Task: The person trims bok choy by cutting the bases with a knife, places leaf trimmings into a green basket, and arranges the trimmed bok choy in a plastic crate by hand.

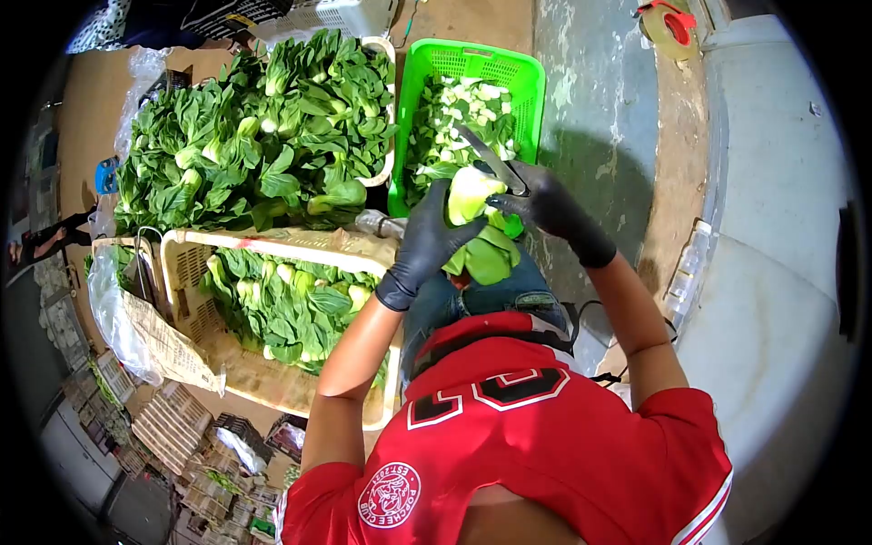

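My left hand (425, 238), in a black glove, is closed around a head of bok choy (469, 194). Its pale base points up and its green leaves hang down over my lap. A knife (489, 156) is gripped in my gloved right hand (548, 211), the blade slanting up and to the left just beyond the base. The fingers of that hand are close against the bok choy; whether they press on it is hard to tell. Just past both hands stands a bright green basket (536, 95) holding cut pale stem pieces and leaves.
A large heap of whole bok choy (263, 136) lies at the upper left. Below it, a cream crate (282, 386) holds more heads. A clear plastic bottle (688, 265) lies on the floor at right, and a red-and-yellow object (670, 29) sits at the top right.
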`<state>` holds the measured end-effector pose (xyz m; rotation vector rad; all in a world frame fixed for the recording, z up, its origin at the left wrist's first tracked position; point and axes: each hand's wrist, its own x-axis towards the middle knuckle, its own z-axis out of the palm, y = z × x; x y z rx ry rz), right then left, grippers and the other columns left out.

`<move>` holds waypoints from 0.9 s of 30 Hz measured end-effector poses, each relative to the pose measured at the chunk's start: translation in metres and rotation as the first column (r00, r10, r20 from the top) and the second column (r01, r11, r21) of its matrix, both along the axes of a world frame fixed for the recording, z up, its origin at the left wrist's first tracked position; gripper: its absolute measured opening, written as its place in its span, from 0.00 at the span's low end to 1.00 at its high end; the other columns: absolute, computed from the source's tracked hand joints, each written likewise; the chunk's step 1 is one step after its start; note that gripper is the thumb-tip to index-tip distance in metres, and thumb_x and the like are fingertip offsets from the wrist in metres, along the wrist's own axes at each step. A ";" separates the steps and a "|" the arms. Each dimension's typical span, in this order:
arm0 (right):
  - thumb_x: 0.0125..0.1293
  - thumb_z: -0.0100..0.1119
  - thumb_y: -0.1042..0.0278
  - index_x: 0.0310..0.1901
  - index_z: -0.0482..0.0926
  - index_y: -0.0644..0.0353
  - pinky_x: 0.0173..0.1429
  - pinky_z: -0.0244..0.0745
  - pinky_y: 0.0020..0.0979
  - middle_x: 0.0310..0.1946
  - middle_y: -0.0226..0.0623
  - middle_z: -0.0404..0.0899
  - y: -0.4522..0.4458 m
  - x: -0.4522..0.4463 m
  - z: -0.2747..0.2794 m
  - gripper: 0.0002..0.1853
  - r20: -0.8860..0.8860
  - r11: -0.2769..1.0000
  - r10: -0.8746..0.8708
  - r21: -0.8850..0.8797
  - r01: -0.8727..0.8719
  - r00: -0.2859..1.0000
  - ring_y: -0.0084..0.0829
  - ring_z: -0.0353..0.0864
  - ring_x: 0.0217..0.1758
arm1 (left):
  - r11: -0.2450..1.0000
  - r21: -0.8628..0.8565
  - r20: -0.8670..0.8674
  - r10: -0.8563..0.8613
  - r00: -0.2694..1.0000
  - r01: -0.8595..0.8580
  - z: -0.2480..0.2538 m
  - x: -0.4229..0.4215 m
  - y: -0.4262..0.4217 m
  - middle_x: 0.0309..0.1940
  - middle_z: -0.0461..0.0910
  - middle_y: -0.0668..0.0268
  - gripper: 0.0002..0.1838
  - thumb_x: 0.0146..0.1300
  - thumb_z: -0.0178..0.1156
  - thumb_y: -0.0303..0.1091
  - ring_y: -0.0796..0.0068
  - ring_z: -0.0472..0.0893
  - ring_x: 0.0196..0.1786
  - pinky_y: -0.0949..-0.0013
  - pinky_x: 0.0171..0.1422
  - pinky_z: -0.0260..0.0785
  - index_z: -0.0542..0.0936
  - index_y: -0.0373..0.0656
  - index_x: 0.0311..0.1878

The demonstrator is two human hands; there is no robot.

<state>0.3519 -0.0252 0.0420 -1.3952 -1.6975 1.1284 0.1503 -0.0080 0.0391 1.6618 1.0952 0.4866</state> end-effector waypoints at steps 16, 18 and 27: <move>0.56 0.63 0.50 0.38 0.73 0.67 0.34 0.68 0.36 0.24 0.46 0.72 0.022 -0.040 0.017 0.24 0.090 0.977 0.103 -0.197 -0.083 0.991 0.36 0.73 0.26 | 0.317 -0.922 0.384 0.825 0.415 0.223 -0.022 -0.042 -0.039 0.48 0.76 0.57 0.23 0.62 0.56 0.42 0.66 0.78 0.46 0.65 0.52 0.73 0.70 0.37 0.55; 0.55 0.63 0.47 0.36 0.73 0.68 0.36 0.69 0.37 0.24 0.47 0.73 0.026 -0.049 0.012 0.26 0.175 0.976 0.145 -0.184 -0.113 0.974 0.38 0.73 0.27 | 0.407 -0.869 0.493 0.746 0.447 0.281 -0.006 -0.041 -0.028 0.44 0.76 0.65 0.17 0.67 0.48 0.36 0.71 0.78 0.42 0.70 0.46 0.74 0.69 0.43 0.58; 0.62 0.55 0.59 0.35 0.80 0.62 0.19 0.59 0.25 0.16 0.30 0.72 0.023 -0.049 -0.045 0.13 -0.037 0.796 -0.164 -0.596 0.110 0.986 0.20 0.65 0.14 | 0.517 -0.795 0.503 0.854 0.131 -0.319 -0.044 -0.194 0.048 0.53 0.74 0.66 0.25 0.64 0.53 0.51 0.73 0.73 0.52 0.64 0.56 0.67 0.68 0.48 0.60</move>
